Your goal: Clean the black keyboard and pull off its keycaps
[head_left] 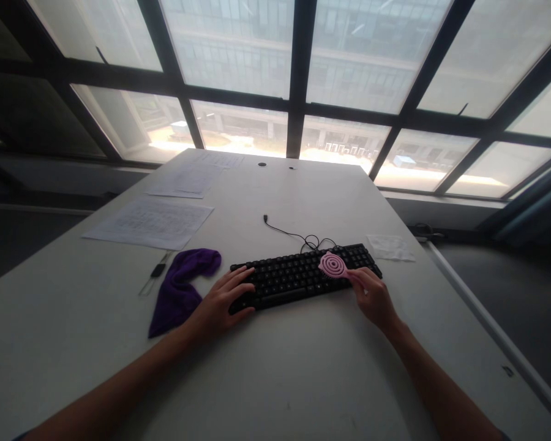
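Note:
A black keyboard [284, 278] lies slightly slanted on the white table. My left hand [224, 297] holds its left end, with fingers spread over the keys and the thumb along the front edge. In my right hand [370, 294] is a small pink hairbrush [333, 265], pinched by its handle. The brush's round head, with a spiral pattern and small ear-like points, is over the right part of the keys, bristle side down. Whether the bristles touch the keys I cannot tell. A bunched purple cloth [177, 291] lies just left of my left hand.
Behind the keyboard its cable [287, 231] curls to a plug. Printed papers [151, 222] lie at the left, near a black-and-metal clip-like item [157, 270]. A thin clear plastic bag [390, 247] lies at the right. Windows stand beyond the white table [275, 380].

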A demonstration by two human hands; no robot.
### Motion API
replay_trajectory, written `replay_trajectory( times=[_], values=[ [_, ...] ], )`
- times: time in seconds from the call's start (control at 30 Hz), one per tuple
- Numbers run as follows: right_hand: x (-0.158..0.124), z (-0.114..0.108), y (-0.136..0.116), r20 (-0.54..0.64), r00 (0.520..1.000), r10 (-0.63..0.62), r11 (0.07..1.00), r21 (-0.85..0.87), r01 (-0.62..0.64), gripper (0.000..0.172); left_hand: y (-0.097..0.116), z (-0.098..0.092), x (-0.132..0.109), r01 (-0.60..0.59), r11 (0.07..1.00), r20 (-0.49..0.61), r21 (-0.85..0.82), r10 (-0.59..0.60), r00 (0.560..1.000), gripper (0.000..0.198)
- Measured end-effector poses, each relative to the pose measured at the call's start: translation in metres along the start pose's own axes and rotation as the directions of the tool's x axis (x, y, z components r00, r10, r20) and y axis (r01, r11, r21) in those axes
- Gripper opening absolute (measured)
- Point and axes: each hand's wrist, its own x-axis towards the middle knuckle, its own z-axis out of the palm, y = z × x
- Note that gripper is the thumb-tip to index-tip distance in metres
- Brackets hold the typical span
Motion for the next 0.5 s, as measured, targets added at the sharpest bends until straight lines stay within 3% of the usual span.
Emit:
replay_trajectory(
  times=[0.2, 0.4, 0.5],
  values=[
    [-0.001, 0.001, -0.006, -0.009, 0.999, -0.046, 0.998, 0.05, 0.046, 0.022, 0.001, -0.004, -0.001, -0.024, 1.0, 0.029, -0.009, 0.024, 0.999, 0.031],
    [-0.004, 0.003, -0.016, 0.147, 0.98, -0.134, 0.989, 0.086, 0.122, 0.029, 0.015, -0.011, 0.002, -0.029, 0.999, 0.048, 0.033, 0.027, 0.998, 0.027],
    [-0.004, 0.002, -0.013, 0.167, 0.974, -0.151, 0.988, 0.046, 0.145, 0.032, 0.019, -0.012, 0.002, -0.035, 0.998, 0.053, 0.05, 0.033, 0.998, 0.028]
  ],
)
